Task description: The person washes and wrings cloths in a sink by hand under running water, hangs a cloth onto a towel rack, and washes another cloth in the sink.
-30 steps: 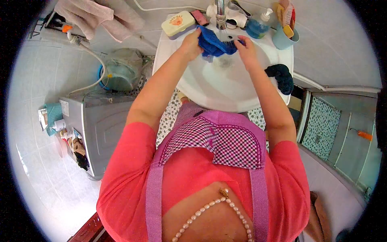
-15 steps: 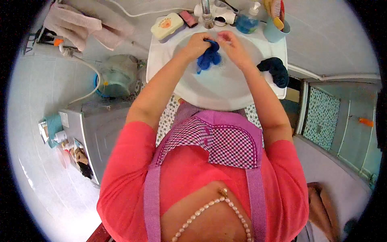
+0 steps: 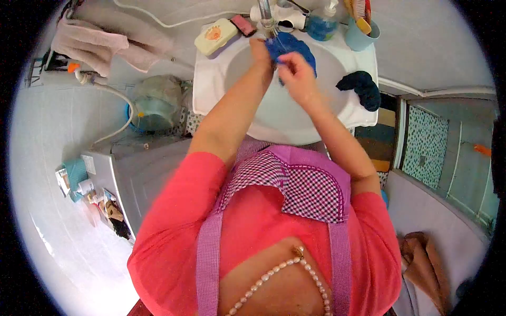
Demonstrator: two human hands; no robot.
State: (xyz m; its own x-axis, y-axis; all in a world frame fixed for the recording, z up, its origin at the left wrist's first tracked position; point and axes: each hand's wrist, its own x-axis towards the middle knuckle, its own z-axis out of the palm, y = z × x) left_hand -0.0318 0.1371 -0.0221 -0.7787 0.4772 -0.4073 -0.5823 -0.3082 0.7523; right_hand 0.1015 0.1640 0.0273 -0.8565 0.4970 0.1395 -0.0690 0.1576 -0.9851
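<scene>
A wet-looking blue cloth (image 3: 295,46) is spread between my hands, under the faucet (image 3: 266,21) and above the white sink (image 3: 279,118). My left hand (image 3: 262,55) grips its left edge, with the fingers partly hidden behind the cloth. In front of the cloth, my right hand (image 3: 297,73) pinches its lower part with bent fingers. Water runs from the faucet onto the cloth. A dark, bunched cloth (image 3: 365,90) lies on the sink's right rim.
A soap box (image 3: 217,37) and a pink sponge (image 3: 243,25) sit at the back left of the sink. At the back right stand a blue soap bottle (image 3: 322,25) and a cup (image 3: 360,37) with brushes. A grey appliance (image 3: 150,179) stands at left.
The blue cloth, bunched in my left hand before, is now spread out under the faucet. My right hand has moved down and left and has taken hold of it.
</scene>
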